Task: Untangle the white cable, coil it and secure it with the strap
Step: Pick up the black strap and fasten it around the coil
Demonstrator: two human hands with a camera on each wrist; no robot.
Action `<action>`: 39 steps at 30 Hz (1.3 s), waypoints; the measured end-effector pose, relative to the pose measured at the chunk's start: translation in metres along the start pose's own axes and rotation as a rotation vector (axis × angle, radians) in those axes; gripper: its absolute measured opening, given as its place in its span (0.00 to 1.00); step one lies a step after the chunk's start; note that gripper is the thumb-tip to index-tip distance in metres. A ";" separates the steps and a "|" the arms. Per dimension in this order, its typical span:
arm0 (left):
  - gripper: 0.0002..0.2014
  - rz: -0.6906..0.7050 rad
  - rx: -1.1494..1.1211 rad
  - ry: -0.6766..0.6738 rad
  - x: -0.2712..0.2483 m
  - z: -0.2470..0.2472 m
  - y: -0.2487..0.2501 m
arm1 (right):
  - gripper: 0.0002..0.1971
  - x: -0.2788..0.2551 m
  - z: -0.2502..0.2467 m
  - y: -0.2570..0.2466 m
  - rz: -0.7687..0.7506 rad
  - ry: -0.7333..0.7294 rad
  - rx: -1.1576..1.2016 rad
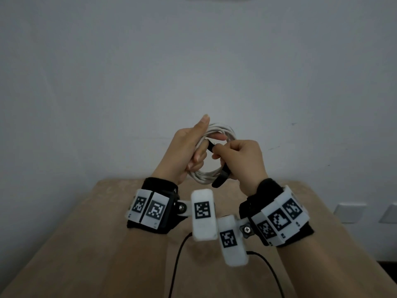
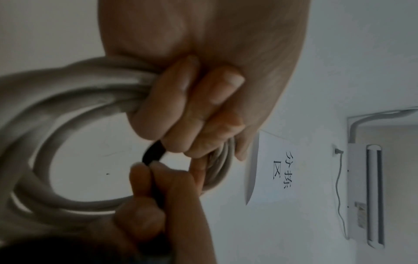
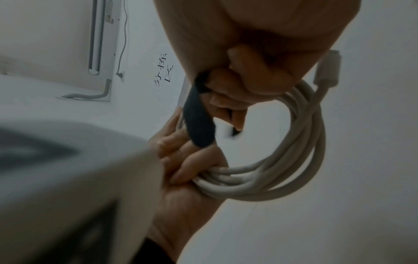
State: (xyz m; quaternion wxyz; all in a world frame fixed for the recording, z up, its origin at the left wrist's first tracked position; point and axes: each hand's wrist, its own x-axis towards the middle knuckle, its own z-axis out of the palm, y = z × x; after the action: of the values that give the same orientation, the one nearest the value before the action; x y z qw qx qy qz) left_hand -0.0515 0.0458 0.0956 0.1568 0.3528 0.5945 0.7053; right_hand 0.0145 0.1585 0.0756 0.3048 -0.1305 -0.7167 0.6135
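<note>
White cable [image 1: 214,151], already coiled, is held up mid-frame above the counter [image 1: 86,244]. Left hand [image 1: 189,151] grips coil's left side; right hand [image 1: 240,160] pinches black strap [image 1: 221,179], which runs diagonally thru the loop, btw both hands.

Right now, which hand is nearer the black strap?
Right. The right hand pinches the black strap; the left hand grips the white cable coil beside it.

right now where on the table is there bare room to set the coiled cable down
Bare wood shows along the table left of the left hand, and on its right side beside the right hand. The middle is crowded: wrist camera units and two black leads under the white cable and strap.
</note>
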 end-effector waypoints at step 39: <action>0.04 0.159 0.119 0.154 0.000 -0.005 -0.007 | 0.11 0.006 -0.001 0.002 0.465 -0.659 1.018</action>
State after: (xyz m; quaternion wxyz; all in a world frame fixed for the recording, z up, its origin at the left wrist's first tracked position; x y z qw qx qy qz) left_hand -0.0565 0.0441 0.0890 0.0330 0.3521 0.6159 0.7039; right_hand 0.0099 0.1635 0.0753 -0.0481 0.0736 -0.3454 0.9343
